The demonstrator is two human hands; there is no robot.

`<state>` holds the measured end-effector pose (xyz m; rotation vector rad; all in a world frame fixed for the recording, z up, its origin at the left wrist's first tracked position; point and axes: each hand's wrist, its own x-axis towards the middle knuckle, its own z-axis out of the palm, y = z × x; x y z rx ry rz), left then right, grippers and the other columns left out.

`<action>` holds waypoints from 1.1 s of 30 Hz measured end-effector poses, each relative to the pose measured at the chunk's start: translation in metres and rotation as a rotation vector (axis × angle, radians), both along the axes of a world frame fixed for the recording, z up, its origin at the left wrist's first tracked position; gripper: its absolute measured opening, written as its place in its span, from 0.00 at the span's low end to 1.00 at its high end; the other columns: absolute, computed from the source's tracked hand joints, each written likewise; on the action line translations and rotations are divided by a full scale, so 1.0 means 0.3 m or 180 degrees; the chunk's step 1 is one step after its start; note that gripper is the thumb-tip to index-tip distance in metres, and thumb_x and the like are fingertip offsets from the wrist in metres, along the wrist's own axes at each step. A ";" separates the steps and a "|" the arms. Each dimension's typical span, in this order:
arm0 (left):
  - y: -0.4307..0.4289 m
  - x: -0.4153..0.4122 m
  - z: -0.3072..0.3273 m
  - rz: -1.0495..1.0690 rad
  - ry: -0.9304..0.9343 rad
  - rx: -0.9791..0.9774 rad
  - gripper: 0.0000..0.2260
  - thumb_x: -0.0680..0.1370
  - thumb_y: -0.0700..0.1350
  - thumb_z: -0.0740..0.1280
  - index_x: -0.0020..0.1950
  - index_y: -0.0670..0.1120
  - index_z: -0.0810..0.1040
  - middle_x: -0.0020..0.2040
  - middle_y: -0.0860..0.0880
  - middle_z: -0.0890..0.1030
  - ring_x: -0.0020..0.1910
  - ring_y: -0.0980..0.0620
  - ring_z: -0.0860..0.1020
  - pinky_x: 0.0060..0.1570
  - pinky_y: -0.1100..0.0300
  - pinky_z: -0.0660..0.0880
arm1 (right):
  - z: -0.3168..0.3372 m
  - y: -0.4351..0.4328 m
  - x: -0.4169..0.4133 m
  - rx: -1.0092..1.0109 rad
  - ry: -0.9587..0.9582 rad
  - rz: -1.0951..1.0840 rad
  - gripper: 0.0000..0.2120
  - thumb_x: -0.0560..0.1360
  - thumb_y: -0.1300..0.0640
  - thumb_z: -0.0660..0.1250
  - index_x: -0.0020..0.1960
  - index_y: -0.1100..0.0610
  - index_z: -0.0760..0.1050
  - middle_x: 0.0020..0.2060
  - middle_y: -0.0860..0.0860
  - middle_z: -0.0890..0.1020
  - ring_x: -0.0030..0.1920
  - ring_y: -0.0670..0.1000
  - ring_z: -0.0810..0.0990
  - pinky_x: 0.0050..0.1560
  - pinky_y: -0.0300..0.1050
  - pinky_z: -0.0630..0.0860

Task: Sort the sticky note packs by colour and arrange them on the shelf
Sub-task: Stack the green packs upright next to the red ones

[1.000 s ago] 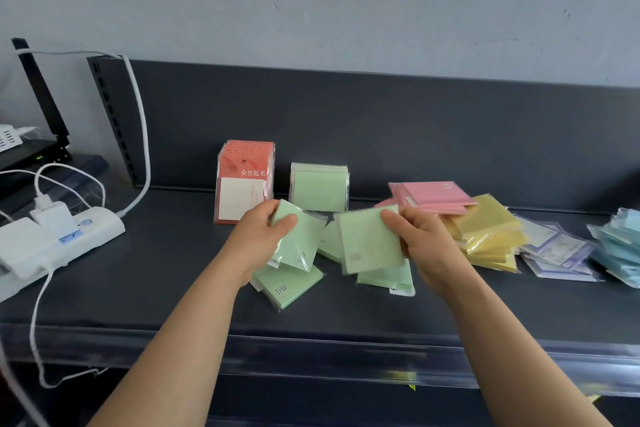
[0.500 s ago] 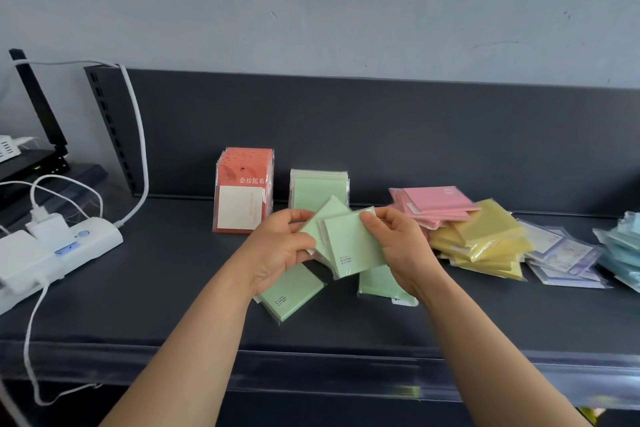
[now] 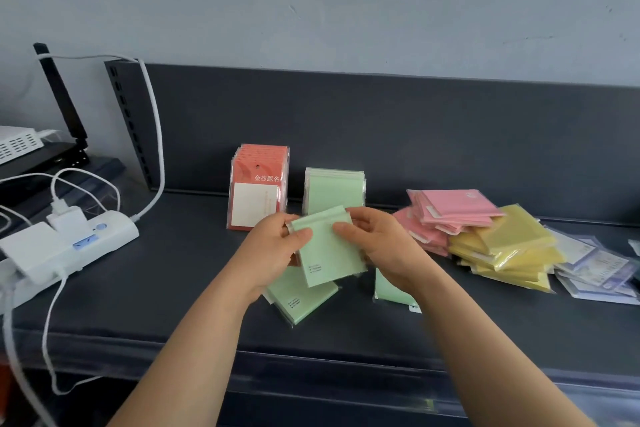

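Observation:
Both hands hold a small stack of green sticky note packs (image 3: 325, 253) above the dark shelf (image 3: 173, 274). My left hand (image 3: 273, 253) grips its left edge and my right hand (image 3: 377, 246) pinches its right edge. More green packs lie flat below at the left (image 3: 298, 298) and at the right (image 3: 389, 289). A row of green packs (image 3: 334, 189) stands upright against the back panel. Beside it stand red-orange packs (image 3: 258, 187).
Pink packs (image 3: 453, 210), yellow packs (image 3: 509, 246) and pale purple packs (image 3: 595, 270) lie in loose piles to the right. A white power strip (image 3: 65, 246) with plugs and cables lies at the shelf's left end. A black router (image 3: 52, 156) stands behind it.
My two hands came together and merged the separate green packs into one stack held between them. The view shifted slightly.

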<state>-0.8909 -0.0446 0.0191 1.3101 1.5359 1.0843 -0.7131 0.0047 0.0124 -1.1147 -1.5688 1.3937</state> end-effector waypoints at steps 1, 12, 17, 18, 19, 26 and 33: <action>-0.014 -0.016 -0.004 0.0068 0.0125 -0.0093 0.05 0.81 0.45 0.65 0.54 0.46 0.78 0.48 0.49 0.84 0.50 0.50 0.82 0.55 0.45 0.78 | 0.005 -0.004 -0.005 0.0029 -0.0124 0.0243 0.13 0.74 0.59 0.71 0.59 0.54 0.76 0.51 0.49 0.84 0.51 0.50 0.84 0.46 0.45 0.81; -0.082 -0.065 -0.021 0.0164 0.1154 -0.0793 0.11 0.75 0.48 0.72 0.51 0.45 0.75 0.49 0.49 0.82 0.47 0.52 0.82 0.51 0.48 0.80 | -0.051 -0.034 -0.059 0.0354 -0.1856 0.0560 0.13 0.72 0.50 0.72 0.55 0.53 0.78 0.49 0.47 0.82 0.49 0.49 0.81 0.51 0.49 0.80; -0.081 -0.070 -0.035 0.0149 0.0757 -0.0645 0.33 0.70 0.43 0.77 0.71 0.48 0.65 0.54 0.52 0.79 0.50 0.56 0.79 0.48 0.61 0.75 | -0.076 -0.043 -0.049 0.0282 -0.1648 0.0418 0.16 0.71 0.51 0.75 0.55 0.52 0.75 0.49 0.48 0.82 0.50 0.49 0.81 0.53 0.53 0.80; -0.080 -0.072 -0.035 0.0099 0.0668 -0.0506 0.34 0.70 0.42 0.77 0.72 0.49 0.65 0.54 0.53 0.79 0.50 0.57 0.78 0.47 0.63 0.74 | -0.079 -0.048 -0.042 0.0184 -0.1410 0.0442 0.19 0.71 0.53 0.75 0.58 0.51 0.73 0.50 0.48 0.82 0.50 0.49 0.82 0.51 0.51 0.80; -0.078 -0.071 -0.030 0.0049 0.0606 -0.0324 0.35 0.70 0.40 0.77 0.72 0.51 0.66 0.54 0.55 0.79 0.51 0.58 0.78 0.47 0.64 0.75 | -0.078 -0.054 -0.033 0.0066 -0.1138 0.0491 0.22 0.71 0.55 0.75 0.61 0.50 0.70 0.50 0.48 0.83 0.50 0.48 0.82 0.48 0.48 0.80; -0.034 -0.020 -0.035 -0.0161 0.0459 0.0245 0.25 0.74 0.44 0.74 0.67 0.57 0.70 0.57 0.57 0.77 0.55 0.58 0.77 0.55 0.60 0.76 | -0.074 -0.046 0.012 0.0481 -0.0236 0.0283 0.19 0.70 0.62 0.75 0.57 0.51 0.75 0.48 0.51 0.83 0.50 0.54 0.82 0.53 0.53 0.80; 0.008 -0.015 -0.068 0.0058 0.0065 0.0178 0.07 0.79 0.45 0.67 0.56 0.52 0.72 0.53 0.53 0.80 0.53 0.55 0.79 0.50 0.58 0.76 | -0.023 0.015 0.095 0.0678 -0.1004 -0.0316 0.23 0.73 0.53 0.72 0.66 0.48 0.70 0.49 0.48 0.78 0.46 0.46 0.76 0.43 0.34 0.74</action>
